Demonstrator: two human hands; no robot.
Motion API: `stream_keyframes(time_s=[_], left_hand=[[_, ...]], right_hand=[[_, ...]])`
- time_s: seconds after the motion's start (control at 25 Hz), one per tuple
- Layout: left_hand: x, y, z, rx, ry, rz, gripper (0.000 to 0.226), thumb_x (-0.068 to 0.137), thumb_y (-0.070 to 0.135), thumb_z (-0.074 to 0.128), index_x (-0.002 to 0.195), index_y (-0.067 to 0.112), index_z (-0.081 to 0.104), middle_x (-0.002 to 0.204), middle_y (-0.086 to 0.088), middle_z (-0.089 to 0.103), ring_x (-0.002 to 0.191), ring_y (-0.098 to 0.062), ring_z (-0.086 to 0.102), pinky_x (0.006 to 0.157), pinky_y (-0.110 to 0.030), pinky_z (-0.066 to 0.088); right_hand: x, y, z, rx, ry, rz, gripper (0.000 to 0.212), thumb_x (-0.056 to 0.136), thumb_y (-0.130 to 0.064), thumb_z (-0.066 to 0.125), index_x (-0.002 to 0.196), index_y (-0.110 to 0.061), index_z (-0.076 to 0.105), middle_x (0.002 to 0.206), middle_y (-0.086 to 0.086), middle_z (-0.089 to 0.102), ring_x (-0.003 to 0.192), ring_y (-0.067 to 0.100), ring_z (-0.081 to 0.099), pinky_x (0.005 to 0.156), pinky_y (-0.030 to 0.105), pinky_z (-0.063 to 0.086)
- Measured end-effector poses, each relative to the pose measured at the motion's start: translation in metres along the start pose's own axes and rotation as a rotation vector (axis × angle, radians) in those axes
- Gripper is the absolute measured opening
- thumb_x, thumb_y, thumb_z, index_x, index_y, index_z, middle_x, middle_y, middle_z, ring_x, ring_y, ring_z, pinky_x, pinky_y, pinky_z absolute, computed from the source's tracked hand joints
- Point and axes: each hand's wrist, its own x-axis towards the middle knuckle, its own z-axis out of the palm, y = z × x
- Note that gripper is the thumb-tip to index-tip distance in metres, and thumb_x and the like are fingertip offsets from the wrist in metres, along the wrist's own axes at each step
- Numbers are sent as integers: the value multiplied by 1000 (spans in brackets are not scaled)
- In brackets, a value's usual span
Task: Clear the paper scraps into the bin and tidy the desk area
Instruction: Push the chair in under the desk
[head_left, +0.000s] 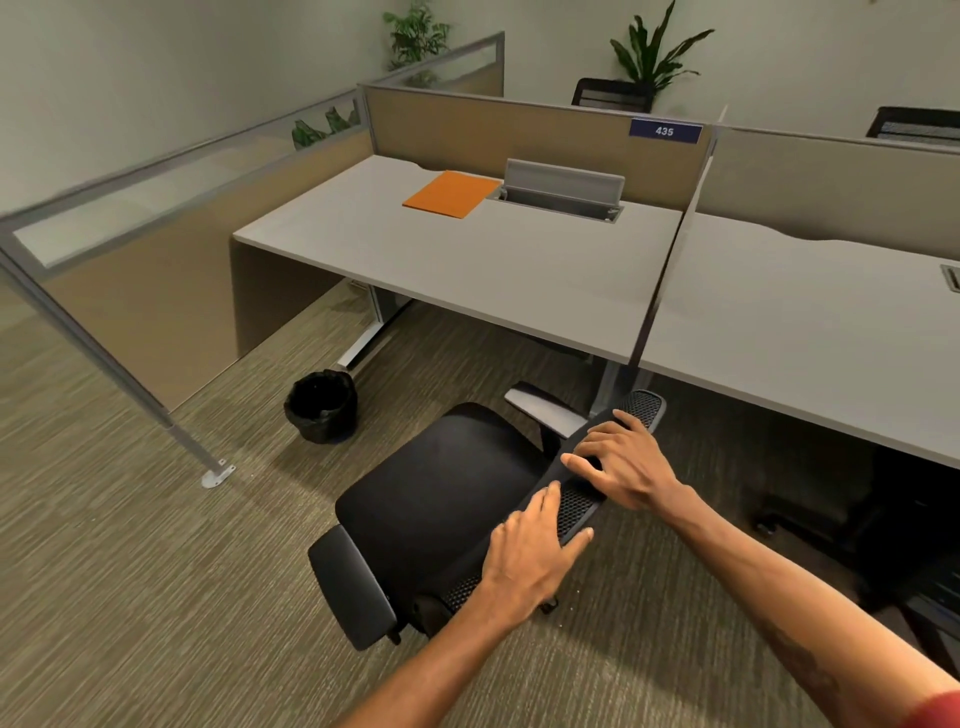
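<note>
A black office chair (441, 499) stands on the carpet in front of the grey desk (467, 265), its seat facing the desk. Both of my hands rest on the top edge of its mesh backrest. My left hand (530, 556) grips the backrest's lower left part. Further along the same edge, my right hand (618, 462) curls its fingers over the rim. An orange folder (451, 195) lies flat at the back of the desk. A black lined bin (322, 405) sits on the floor under the desk's left end. No paper scraps show on the desk.
An open cable tray lid (563, 182) stands beside the folder. A glass-topped partition (104, 244) with a metal foot (215, 475) bounds the left. A second desk (810, 332) adjoins on the right, with another dark chair (893, 519) beneath it. Plants stand behind the dividers.
</note>
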Motion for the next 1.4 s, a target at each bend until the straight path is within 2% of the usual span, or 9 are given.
stream_keyframes(time_s=[0.24,0.48,0.56,0.68,0.88,0.96,1.12,1.24,1.4], left_hand=[[-10,-68,-36,16,-34,61,81,89,74,36,155,28,24,154,8,41,129,-25,54,99,-46,46],[-20,-152,-76,94,-94,137,81,86,78,35,153,34,25,152,10,45,129,-23,55,102,-45,47],[-22,-182,-88,121,-124,163,82,84,82,33,153,38,25,153,13,43,131,-22,53,104,-46,47],[-24,-224,-107,150,-157,206,87,81,87,30,154,41,20,157,14,39,137,-18,48,108,-47,44],[-30,-283,-142,252,-147,270,93,76,95,22,153,43,24,154,17,43,133,-16,52,100,-48,47],[-34,-306,-155,316,-91,282,95,74,97,18,149,40,36,146,15,54,126,-17,58,94,-48,50],[-38,-347,-174,415,74,228,101,69,101,11,121,33,64,108,8,73,98,-19,69,75,-39,47],[-41,-370,-185,476,156,185,108,63,104,7,106,27,70,91,4,73,85,-20,70,67,-36,45],[-30,-388,-201,468,110,204,113,61,105,10,110,24,71,88,2,74,85,-21,69,74,-38,49]], right_hand=[[20,-62,4,-5,-4,3,83,93,-78,5,101,-35,76,106,-13,74,110,8,60,111,42,25],[43,-133,5,-11,-42,-71,82,89,-83,4,106,-39,71,98,-11,74,97,12,64,92,41,34],[50,-154,5,14,-51,-115,82,88,-85,5,111,-38,68,101,-8,74,98,15,65,88,40,36],[62,-179,2,60,-108,-209,81,87,-87,9,128,-37,59,118,-6,71,107,18,64,88,43,42],[79,-212,0,87,-197,-274,86,79,-94,17,139,-39,46,125,-5,68,107,21,65,84,44,48],[83,-225,1,95,-227,-264,87,77,-96,19,140,-42,43,126,-4,67,108,22,65,85,44,48],[90,-251,2,107,-243,-204,91,73,-99,22,140,-40,42,128,-5,66,110,23,64,84,43,47],[95,-276,7,104,-201,-139,94,70,-101,21,137,-40,46,120,-6,70,106,23,66,82,43,48],[103,-295,14,120,-166,-44,96,67,-103,19,134,-41,50,111,-6,72,101,21,67,80,41,49]])
